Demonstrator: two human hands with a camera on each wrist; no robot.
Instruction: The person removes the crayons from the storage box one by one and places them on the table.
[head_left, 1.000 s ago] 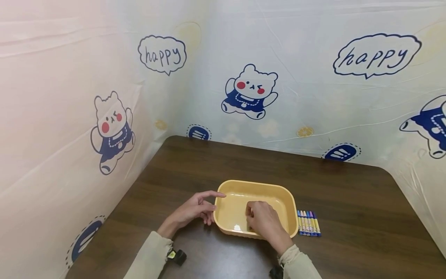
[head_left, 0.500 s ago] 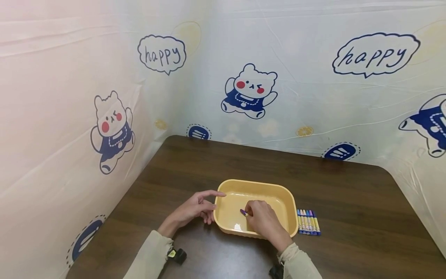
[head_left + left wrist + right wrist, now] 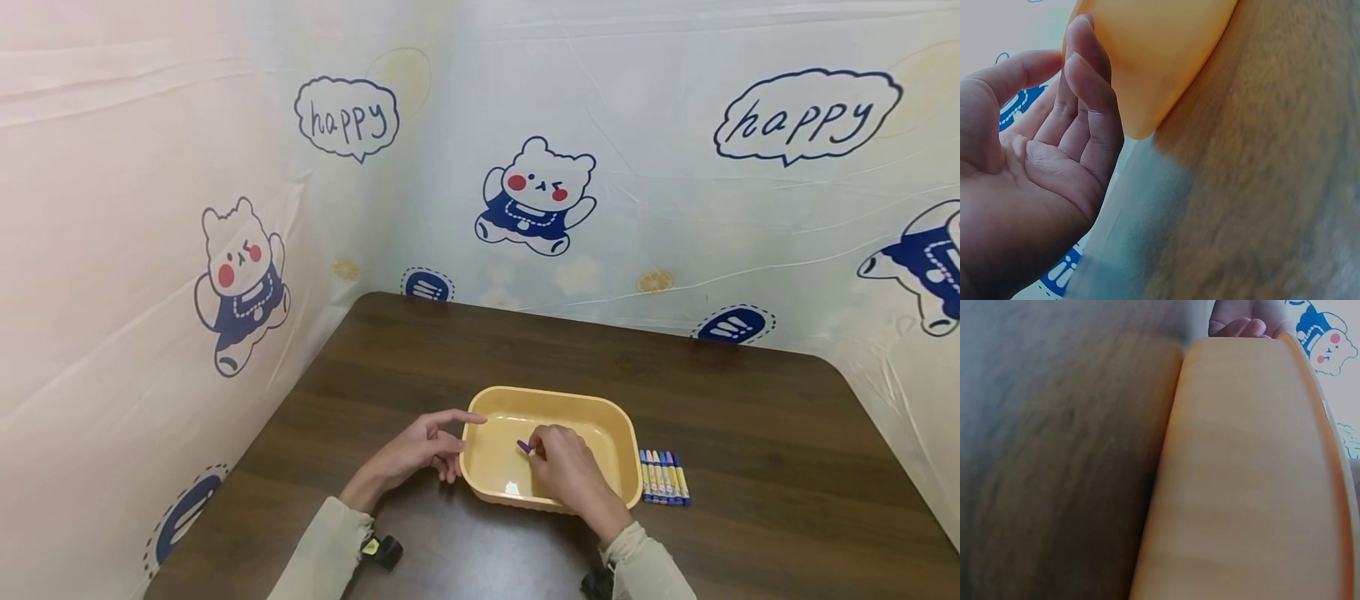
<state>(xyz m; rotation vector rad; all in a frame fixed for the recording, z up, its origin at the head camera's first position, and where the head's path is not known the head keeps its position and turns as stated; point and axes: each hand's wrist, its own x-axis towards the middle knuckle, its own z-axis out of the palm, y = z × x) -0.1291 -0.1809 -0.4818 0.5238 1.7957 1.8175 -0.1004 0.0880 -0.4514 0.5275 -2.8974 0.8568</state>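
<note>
Fingers of the right hand (image 3: 564, 472) pinch a small purple crayon (image 3: 524, 447) above the floor of the yellow rectangular plastic basin (image 3: 551, 398), which holds nothing else visible. The left hand (image 3: 414, 455) rests relaxed against the basin's left wall, grasping nothing. Just right of the basin, a row of crayons (image 3: 663, 478) lies on the dark wooden table (image 3: 750, 433).

tubs: 1 (image 3: 495, 404) | crayons on table: 6 (image 3: 663, 478) | crayon held: 1 (image 3: 524, 447)

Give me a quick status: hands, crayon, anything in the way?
Left hand open, fingers against the tub. Right hand pinches a purple crayon over the tub. More crayons lie right of it. Nothing blocking.
</note>
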